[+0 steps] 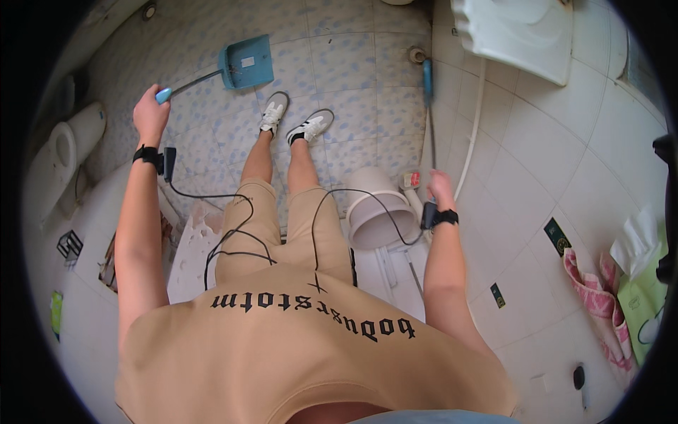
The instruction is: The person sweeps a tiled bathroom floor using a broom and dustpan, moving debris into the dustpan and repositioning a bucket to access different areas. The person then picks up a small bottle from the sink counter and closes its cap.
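My left hand (pixel 151 114) is closed around the blue-tipped handle of a long-handled dustpan. The blue pan (pixel 259 66) rests on the tiled floor beyond my feet, with a pale rectangle and a few small bits in it. At the right, my right hand (pixel 440 186) grips a long dark handle (pixel 433 138). It leads to a narrow blue head (pixel 428 79), apparently a broom seen edge-on, at the foot of the tiled wall near a round pipe fitting (pixel 417 54). Black cables run from devices strapped to both wrists.
A white bucket (pixel 384 220) stands right of my legs, beside a labelled container (pixel 411 180). A white basin (pixel 522 40) overhangs the upper right, its pale hose (pixel 473 138) hanging down. A white toilet (pixel 69 146) is at left. A dark speck (pixel 330 41) lies on the floor.
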A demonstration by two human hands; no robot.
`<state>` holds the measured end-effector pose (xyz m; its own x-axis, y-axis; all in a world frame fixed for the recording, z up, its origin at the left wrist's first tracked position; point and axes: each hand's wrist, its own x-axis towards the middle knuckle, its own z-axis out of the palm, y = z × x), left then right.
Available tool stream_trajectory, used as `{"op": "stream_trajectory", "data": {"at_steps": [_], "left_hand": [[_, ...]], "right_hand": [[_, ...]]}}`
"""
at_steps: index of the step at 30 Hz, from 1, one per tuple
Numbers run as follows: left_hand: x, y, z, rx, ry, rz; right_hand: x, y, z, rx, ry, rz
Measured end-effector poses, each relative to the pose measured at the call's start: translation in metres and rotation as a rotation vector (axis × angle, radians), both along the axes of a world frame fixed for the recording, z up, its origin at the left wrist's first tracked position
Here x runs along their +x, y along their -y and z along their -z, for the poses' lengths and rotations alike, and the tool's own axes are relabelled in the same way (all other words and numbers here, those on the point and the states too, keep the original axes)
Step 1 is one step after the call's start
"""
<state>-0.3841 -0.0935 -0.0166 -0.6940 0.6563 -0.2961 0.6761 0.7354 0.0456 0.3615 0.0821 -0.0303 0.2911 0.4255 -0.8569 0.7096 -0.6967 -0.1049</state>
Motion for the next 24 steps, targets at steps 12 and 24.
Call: {"op": "stream_trajectory", "data": {"at_steps": [12,24], "left_hand": [[-0.001,-0.005,-0.014,-0.027,0.126,0.012],[-0.051,0.019,-0.022,-0.107,0.302,0.226]], "right_hand": [[-0.08,0.079,-0.032,-0.085,-0.135,0.368],[-0.171,0.127,0.051,-0.378,-0.464,0.911]]}}
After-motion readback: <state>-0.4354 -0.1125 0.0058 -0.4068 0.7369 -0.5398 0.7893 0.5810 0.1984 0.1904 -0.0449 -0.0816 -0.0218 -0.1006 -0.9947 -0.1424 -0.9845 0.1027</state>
